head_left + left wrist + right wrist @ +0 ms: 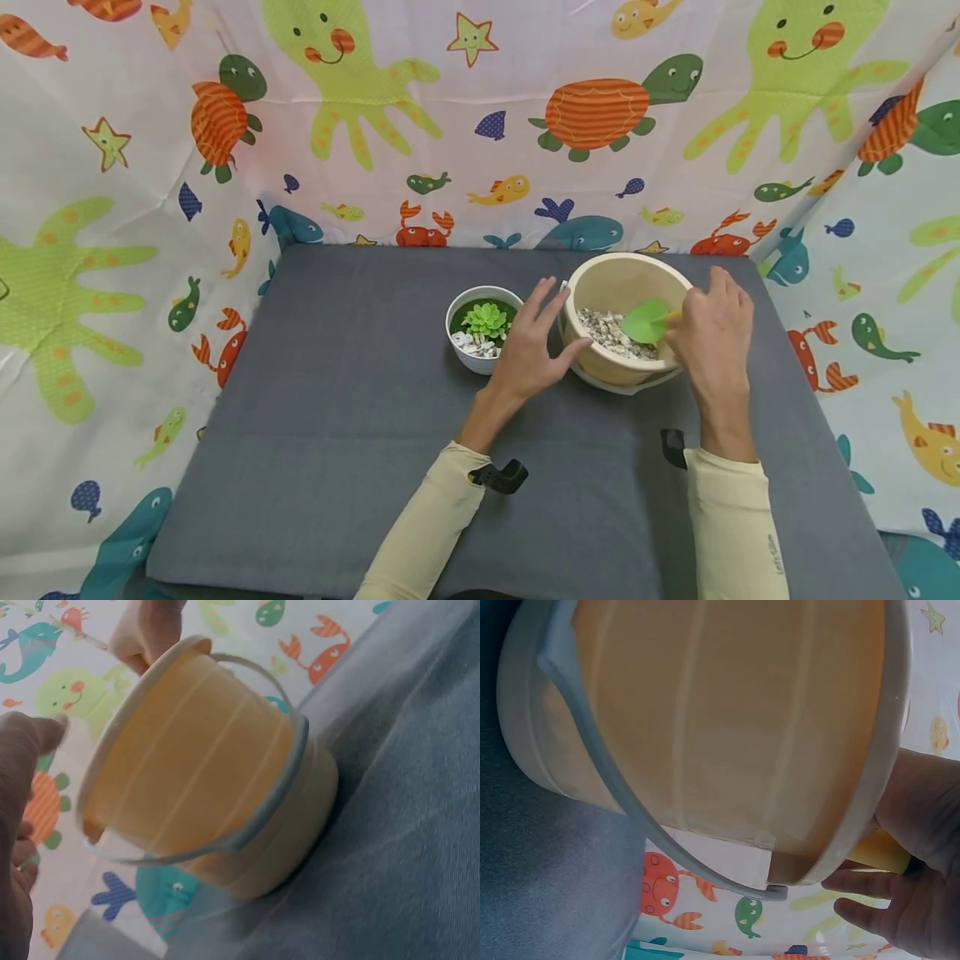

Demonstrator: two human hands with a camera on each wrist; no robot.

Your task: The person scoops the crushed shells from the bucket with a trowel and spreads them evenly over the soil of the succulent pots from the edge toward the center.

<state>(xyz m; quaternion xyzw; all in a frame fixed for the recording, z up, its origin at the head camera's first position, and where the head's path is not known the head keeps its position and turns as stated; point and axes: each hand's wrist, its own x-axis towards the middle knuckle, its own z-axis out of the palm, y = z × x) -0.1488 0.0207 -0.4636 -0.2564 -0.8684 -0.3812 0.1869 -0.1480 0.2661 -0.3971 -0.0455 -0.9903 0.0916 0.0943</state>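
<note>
A cream bucket (592, 367) stands on the grey cloth, with small pale stones (606, 330) inside. Over its right rim, my right hand (712, 333) grips a toy shovel whose green blade (643, 322) lies at the stones; its yellow handle (883, 851) shows by the palm in the right wrist view. My left hand (528, 346) has its fingers spread at the bucket's left side, thumb near the rim. In the left wrist view a gap separates that hand (19, 825) from the bucket (195, 757). The bucket's grey handle (277, 802) hangs down its front.
A white pot (476, 364) with a green artificial-looking succulent (485, 319) and white pebbles stands left of the bucket, partly behind my left hand. Grey cloth (360, 417) covers the table. A curtain printed with sea animals (450, 100) rises behind and at both sides.
</note>
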